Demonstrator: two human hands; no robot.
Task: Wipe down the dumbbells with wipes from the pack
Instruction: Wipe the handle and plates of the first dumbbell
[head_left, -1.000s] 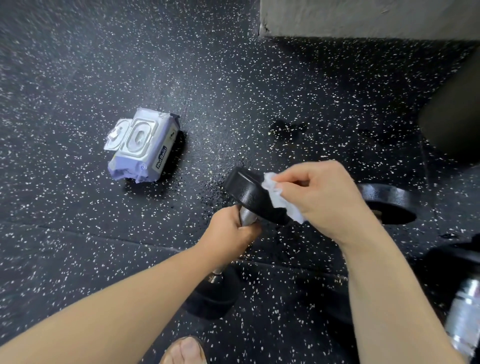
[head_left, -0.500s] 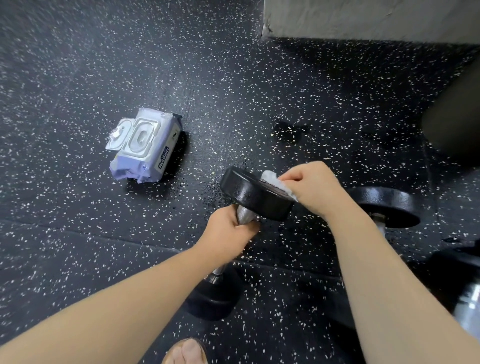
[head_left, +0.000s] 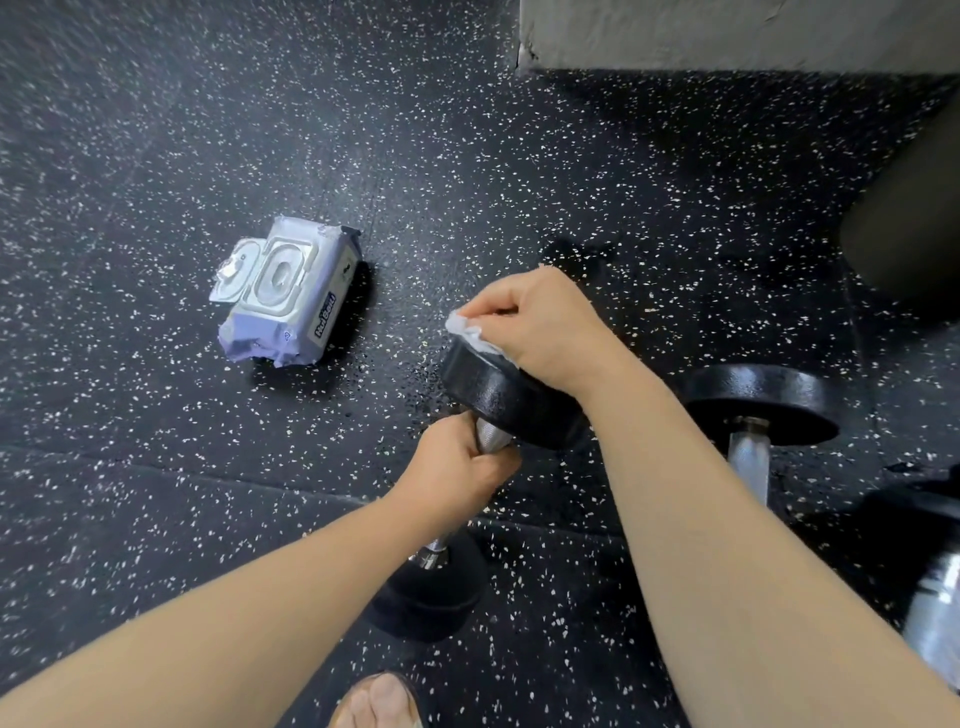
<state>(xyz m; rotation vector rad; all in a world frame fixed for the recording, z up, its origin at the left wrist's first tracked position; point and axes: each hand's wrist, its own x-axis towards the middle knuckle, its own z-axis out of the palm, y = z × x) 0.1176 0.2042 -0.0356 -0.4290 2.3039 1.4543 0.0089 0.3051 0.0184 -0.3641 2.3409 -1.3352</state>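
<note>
Right hand (head_left: 540, 332) pinches a white wipe (head_left: 470, 330), now swept from the near rim across the top of the upper head of the tilted dumbbell (head_left: 498, 395) to its far-left edge. Left hand (head_left: 462, 467) grips the handle (head_left: 488, 434). Top face likely done. Open wipe pack (head_left: 291, 296) lies on the floor to the left.

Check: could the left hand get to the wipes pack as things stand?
Probably not yet: the left hand grips the dumbbell handle, holding it tilted. Nothing lies on the floor between it and the wipes pack, so once freed it likely could.
</note>
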